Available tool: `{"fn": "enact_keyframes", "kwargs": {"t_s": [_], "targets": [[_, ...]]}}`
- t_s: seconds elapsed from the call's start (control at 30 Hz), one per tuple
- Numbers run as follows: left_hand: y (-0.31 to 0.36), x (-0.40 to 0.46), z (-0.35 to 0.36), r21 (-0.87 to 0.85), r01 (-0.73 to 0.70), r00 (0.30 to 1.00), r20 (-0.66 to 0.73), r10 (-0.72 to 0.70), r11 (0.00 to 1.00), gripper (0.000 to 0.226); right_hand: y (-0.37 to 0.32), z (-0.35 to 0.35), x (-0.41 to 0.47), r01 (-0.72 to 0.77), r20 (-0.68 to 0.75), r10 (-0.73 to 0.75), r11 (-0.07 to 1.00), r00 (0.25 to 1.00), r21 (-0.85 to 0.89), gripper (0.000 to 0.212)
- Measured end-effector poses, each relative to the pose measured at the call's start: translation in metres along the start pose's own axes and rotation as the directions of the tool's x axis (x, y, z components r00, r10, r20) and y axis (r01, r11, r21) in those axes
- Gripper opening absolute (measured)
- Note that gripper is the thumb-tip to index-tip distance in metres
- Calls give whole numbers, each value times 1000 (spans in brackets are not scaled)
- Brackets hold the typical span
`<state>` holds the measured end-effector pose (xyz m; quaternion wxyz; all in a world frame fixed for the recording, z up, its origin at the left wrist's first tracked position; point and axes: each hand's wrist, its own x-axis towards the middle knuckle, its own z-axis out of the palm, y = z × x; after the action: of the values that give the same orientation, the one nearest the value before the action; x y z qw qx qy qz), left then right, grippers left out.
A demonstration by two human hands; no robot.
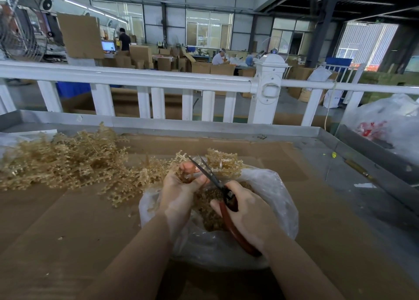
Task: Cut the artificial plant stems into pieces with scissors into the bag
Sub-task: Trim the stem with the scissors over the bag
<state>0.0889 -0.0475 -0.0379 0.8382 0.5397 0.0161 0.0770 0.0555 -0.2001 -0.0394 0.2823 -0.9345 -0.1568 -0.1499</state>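
Cardboard-covered table before a white fence, fingers gripping stems and scissors.

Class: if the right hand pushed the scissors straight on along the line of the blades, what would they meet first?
Probably the stem held by the left hand, just beyond the open scissors in the right hand; depth is uncertain.

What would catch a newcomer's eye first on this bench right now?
Probably the two hands at centre: the right hand grips red-handled scissors, blades open, while the left hand holds a tan stem over the clear plastic bag. Next, the big pile of tan stems on the cardboard to the left.
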Motion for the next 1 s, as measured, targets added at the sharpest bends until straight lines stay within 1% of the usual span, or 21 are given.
{"fn": "enact_keyframes", "kwargs": {"t_s": [0.17, 0.43, 0.53, 0.63, 0.73, 0.83, 0.87, 0.9, 0.97, 1.0], "targets": [[5, -1, 1, 11, 16, 1000, 18, -17, 1000, 36, -2, 0, 0, -1, 11, 1, 1000, 1000, 9, 28], [2, 1, -4, 10, 69, 997, 32, -69, 998, 29, -2, 4, 4, -5, 18, 5, 1000, 1000, -18, 31], [0, 1, -8, 65, 87, 995, 42, -90, 994, 19, 1, 5, 4, -2, 8, 2, 999, 1000, -37, 31], [1, -2, -8, 89, 117, 993, 15, -118, 989, 21, 2, 7, 3, 1, -16, -2, 998, 1000, -62, 30], [3, -6, -6, 19, 171, 985, -25, -170, 985, 30, 3, 8, 1, 8, -34, -11, 997, 999, -73, 28], [3, -6, -5, -111, 232, 969, -60, -240, 966, 29, 3, 8, -2, 17, -52, -20, 998, 998, -67, 26], [3, -5, -5, -139, 240, 965, -69, -252, 961, 27, 3, 9, -2, 24, -62, -28, 998, 998, -64, 26], [2, -5, -4, -129, 235, 965, -84, -247, 963, 22, 3, 10, -3, 31, -71, -36, 997, 997, -66, 27], [-1, -3, -4, -70, 209, 971, -107, -216, 975, 9, 3, 12, -4, 44, -87, -52, 995, 995, -94, 31], [-3, -2, -4, -57, 191, 975, -107, -196, 980, 7, 4, 13, -5, 49, -98, -61, 992, 993, -117, 33]]}}
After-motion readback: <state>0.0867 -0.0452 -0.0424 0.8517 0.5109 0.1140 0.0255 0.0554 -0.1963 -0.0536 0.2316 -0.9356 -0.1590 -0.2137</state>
